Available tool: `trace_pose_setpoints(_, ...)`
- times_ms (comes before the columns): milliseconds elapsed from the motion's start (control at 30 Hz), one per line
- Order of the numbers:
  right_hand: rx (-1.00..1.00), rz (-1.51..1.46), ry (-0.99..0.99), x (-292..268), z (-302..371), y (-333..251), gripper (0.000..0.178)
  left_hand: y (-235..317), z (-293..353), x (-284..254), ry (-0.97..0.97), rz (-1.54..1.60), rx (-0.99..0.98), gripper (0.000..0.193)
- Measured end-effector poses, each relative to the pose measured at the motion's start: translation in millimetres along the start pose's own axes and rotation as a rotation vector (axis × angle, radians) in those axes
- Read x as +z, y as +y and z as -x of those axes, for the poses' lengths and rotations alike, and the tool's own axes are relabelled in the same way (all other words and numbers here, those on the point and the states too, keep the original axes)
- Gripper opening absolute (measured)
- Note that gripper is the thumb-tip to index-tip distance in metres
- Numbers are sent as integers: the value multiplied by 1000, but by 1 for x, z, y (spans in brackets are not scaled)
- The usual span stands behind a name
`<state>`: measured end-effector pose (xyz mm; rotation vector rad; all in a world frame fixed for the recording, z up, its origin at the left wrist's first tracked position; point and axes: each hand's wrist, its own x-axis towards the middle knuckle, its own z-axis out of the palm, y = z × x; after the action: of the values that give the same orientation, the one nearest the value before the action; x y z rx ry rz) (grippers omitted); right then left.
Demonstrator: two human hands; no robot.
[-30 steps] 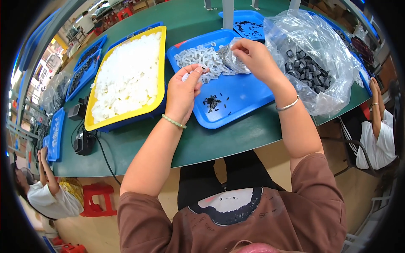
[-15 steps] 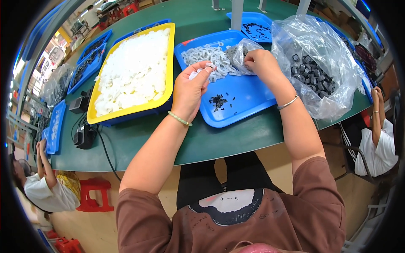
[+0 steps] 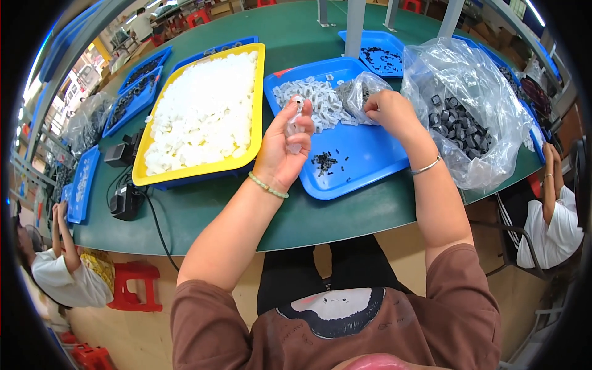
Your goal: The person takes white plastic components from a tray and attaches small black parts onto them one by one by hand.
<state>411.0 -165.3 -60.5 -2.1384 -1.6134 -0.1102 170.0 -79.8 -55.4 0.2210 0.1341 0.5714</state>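
Observation:
My left hand [image 3: 285, 148] is closed around several translucent white plastic pieces [image 3: 295, 126], palm turned up, beside the yellow tray. A piece with a dark spot sticks up at the thumb and fingertip. Over the far right of the blue tray [image 3: 370, 169], my right hand [image 3: 391, 113] has its fingers pinched together at a small clear bag [image 3: 356, 97] of tiny grey parts. What those fingers hold, if anything, is hidden. Next to the bag lies a heap of translucent clips [image 3: 317, 102]. Nearer to me in that tray is a small scatter of tiny black parts [image 3: 324, 161].
A yellow tray [image 3: 259, 111] heaped with white pieces stands at left. To the right lies a large clear bag [image 3: 499, 154] of black blocks. Black power adapters [image 3: 126, 202] with a cable sit at the left table edge. Metal posts [image 3: 354, 31] rise behind. Other people sit at both sides.
My left hand has turned palm up and its fingers have loosened, showing more of the white pieces. My right hand stays at the small bag. The whole view has shifted slightly.

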Motion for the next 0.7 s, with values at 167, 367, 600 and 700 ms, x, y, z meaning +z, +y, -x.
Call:
trace_pose_setpoints(167, -4, 51, -18, 1, -1, -3, 6, -5, -5, -2, 17, -78, 56, 17)
trace_pose_setpoints(367, -93, -32, 46, 2, 4, -6, 7, 2, -5, -14, -77, -188, 14, 21)
trace_pose_setpoints(600, 27, -217, 79, -9, 0, -11, 9, -9, -1, 1, 96, -961, 414, 17)
trace_pose_setpoints(700, 131, -647, 31, -23, 1, -25, 12, -12, -1, 1, 124, -1005, 392, 17)
